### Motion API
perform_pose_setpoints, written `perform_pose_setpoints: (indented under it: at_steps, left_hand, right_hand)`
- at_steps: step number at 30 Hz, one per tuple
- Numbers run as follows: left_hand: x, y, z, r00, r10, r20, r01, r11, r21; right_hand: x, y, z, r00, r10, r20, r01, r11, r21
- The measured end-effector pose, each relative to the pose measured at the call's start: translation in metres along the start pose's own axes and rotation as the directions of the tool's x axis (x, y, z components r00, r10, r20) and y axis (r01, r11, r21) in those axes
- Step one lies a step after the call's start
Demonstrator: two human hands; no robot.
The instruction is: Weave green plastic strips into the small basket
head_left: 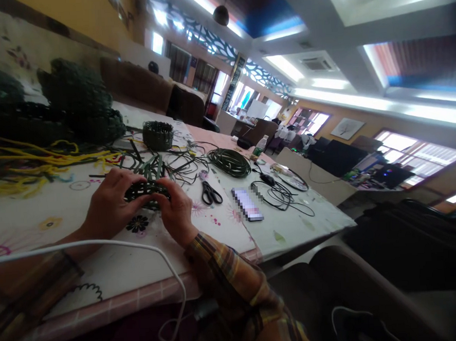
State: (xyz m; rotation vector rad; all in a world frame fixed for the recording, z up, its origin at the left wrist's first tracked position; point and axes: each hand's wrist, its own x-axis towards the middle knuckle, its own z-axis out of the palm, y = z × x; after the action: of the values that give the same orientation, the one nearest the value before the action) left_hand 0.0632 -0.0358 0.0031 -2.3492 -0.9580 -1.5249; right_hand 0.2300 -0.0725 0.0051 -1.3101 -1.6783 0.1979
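Between my two hands is a small dark green woven basket, partly made, with loose strips standing out from its far side. My left hand grips its left side, thumb in front and fingers behind. On the right side, my right hand pinches the weave the same way. Both thumbs nearly meet at the near edge. The fingertips behind the weave are hidden. Loose green strips lie just beyond the basket. Black-handled scissors rest to the right of my right hand.
A finished-looking round woven basket stands farther back. Dark woven pieces are piled at left beside yellow strips. A coil of strip, a phone, a bottle and black cable lie rightward. A white cable crosses my left forearm.
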Motion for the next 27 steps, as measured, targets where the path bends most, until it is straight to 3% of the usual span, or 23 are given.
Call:
perform_pose_setpoints:
  at_steps: [11, 27]
  left_hand:
    - [0.0026, 0.0039, 0.0017, 0.999, -0.033, 0.038, 0.032, 0.999, 0.009]
    - [0.0042, 0.0028, 0.0044, 0.988, -0.1, 0.114, 0.11, 0.991, -0.082]
  right_hand:
    - [-0.0012, 0.0039, 0.0023, 0.999, -0.035, -0.004, 0.035, 0.999, -0.033]
    - [-0.0061, 0.0014, 0.0058, 0.998, 0.041, -0.052, -0.033, 0.988, 0.152]
